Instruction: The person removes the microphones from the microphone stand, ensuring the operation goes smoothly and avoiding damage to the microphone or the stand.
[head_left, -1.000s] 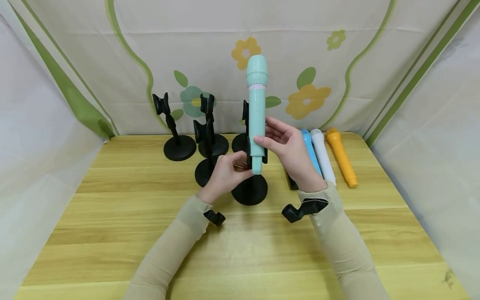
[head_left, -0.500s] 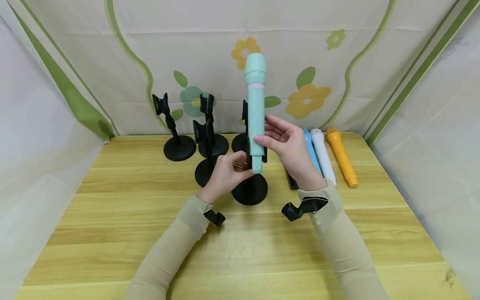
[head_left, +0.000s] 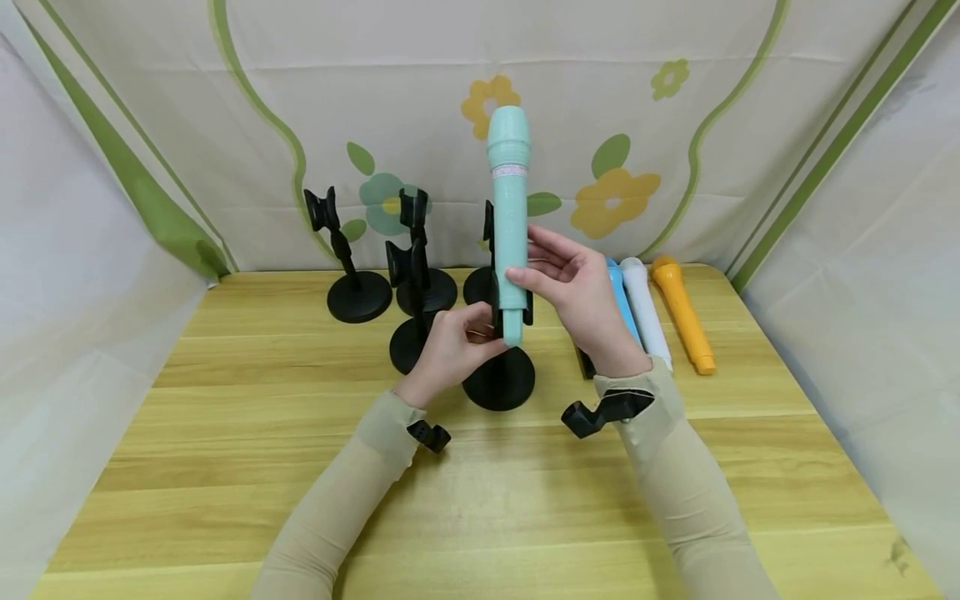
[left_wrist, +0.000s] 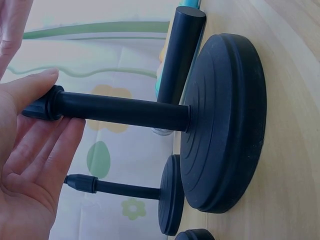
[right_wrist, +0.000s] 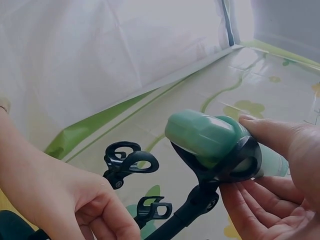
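A mint-green microphone [head_left: 512, 200] stands almost upright in the clip [right_wrist: 245, 162] of a black desk microphone stand [head_left: 500, 383]. My right hand [head_left: 585, 304] holds its lower body, thumb in front and fingers behind. In the right wrist view the clip's arms wrap the microphone [right_wrist: 200, 132] near its tail end. My left hand [head_left: 450, 354] grips the stand just below the clip. The left wrist view shows that hand's thumb and fingers round the collar at the top of the pole [left_wrist: 125, 110], with the round base [left_wrist: 225, 122] on the table.
Several other black stands [head_left: 360, 296] stand at the back left and middle, clips bare. To the right lie a blue microphone [head_left: 624, 304], a white one [head_left: 647, 312] and an orange one [head_left: 684, 317]. A black one [left_wrist: 182, 55] is partly hidden. Fabric walls [head_left: 247, 208] surround the wooden table [head_left: 225, 467].
The microphone's top has shifted slightly left, and my right hand has moved a little left with it. My left hand and the stand's base have stayed in place.
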